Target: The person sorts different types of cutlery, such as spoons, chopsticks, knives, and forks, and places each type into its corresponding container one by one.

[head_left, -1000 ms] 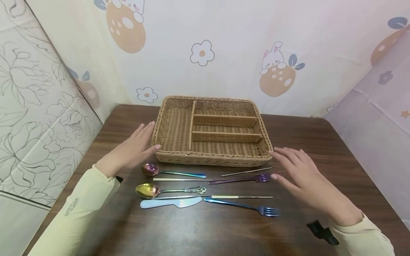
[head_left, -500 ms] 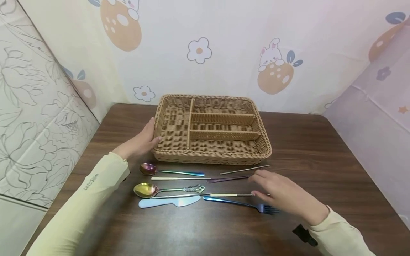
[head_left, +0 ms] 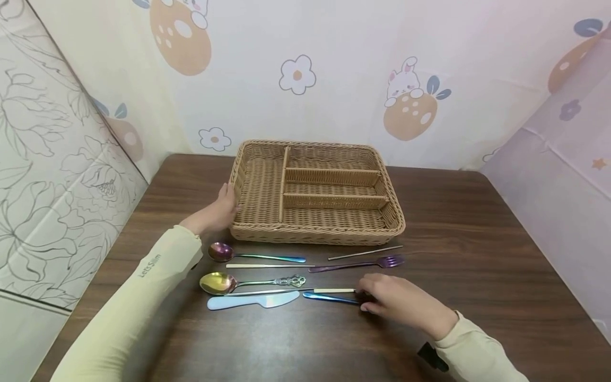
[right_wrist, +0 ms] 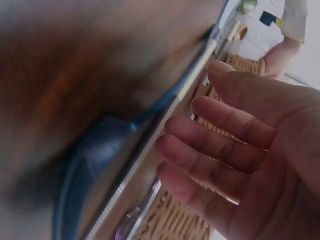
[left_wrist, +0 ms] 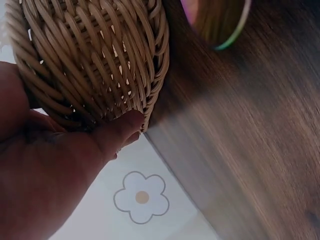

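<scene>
A wicker basket [head_left: 315,236] with several compartments stands at the back of the table. My left hand [head_left: 220,210] grips its left end; in the left wrist view the fingers [left_wrist: 122,129] lie against the woven side. Over the front right of the cutlery, my right hand [head_left: 401,302] hovers with its fingers loosely bent, holding nothing. Beneath it lies a blue fork [head_left: 329,298], its head hidden in the head view but visible in the right wrist view. A chopstick [head_left: 334,291] with a cream section runs just behind the fork, partly under the same hand.
In front of the basket lie a purple fork [head_left: 358,265], a purple spoon [head_left: 220,252], a gold-bowled spoon [head_left: 218,284], a light blue knife [head_left: 253,302] and more chopsticks [head_left: 365,252]. A patterned cloth [head_left: 343,95] hangs behind the table.
My left hand has come in from beside the basket and taken hold of its left end. The right hand has moved left and toward me, from the basket's right corner to above the blue fork.
</scene>
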Motion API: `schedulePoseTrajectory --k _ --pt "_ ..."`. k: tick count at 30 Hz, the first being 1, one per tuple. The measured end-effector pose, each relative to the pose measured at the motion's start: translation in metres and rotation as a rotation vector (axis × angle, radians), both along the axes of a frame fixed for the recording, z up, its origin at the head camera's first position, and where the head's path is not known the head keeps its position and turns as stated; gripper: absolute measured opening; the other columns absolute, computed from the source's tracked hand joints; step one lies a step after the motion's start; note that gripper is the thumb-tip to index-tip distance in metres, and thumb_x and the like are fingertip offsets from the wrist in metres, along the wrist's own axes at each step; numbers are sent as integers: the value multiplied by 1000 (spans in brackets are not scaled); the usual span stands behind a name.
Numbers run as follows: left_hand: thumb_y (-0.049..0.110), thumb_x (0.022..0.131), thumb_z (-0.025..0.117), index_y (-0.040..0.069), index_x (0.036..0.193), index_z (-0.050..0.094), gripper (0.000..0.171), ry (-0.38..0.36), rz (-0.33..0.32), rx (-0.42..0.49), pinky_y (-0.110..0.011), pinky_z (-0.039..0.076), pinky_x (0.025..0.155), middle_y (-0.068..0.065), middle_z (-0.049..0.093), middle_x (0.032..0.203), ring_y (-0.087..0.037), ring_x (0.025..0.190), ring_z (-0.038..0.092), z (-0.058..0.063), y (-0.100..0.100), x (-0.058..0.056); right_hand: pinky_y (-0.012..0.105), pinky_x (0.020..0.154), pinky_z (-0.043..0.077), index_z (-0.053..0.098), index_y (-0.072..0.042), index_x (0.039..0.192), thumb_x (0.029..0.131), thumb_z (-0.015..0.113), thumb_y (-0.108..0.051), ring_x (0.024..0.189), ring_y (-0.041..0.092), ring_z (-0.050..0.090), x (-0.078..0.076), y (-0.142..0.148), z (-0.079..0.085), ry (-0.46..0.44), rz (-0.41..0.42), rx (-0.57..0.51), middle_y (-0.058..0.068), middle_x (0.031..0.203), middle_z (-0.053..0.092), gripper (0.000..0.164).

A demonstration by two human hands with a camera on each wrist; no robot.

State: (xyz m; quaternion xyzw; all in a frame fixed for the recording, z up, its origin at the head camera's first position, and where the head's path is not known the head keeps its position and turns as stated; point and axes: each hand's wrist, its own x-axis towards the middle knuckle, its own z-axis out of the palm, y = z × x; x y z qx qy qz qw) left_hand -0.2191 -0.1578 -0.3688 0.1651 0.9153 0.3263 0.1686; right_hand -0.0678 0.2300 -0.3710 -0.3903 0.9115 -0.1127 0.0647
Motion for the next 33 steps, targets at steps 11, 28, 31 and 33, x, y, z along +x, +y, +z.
schedulePoseTrajectory --k 11,28,31,33 --pt "-5 95 18 -10 137 -30 64 -77 26 12 -55 2 110 -31 -40 139 -48 135 -20 1 6 2 25 54 47 55 -15 81 76 79 -14 67 2 48 2 -7 -15 9 -7 23 -9 78 54 24" --pt "-9 93 19 -12 138 -27 64 -76 18 -46 -54 7 110 -33 -38 139 -49 136 -14 4 7 4 21 49 40 47 -18 73 79 76 -8 60 0 41 4 -8 -23 48 -7 -1 -15 68 43 30" --pt "-7 94 20 -13 138 -26 63 -69 23 -47 -53 6 111 -34 -37 140 -48 136 -14 4 7 4 21 49 40 48 -18 74 79 75 -8 60 0 41 5 -8 -22 56 -7 -5 -14 69 43 30" --pt "-6 95 19 -14 138 -24 62 -60 25 -45 -53 4 111 -35 -35 140 -47 136 -16 4 7 4 21 50 41 48 -18 74 79 76 -9 61 0 42 5 -8 -22 73 -6 -5 -14 70 45 29"
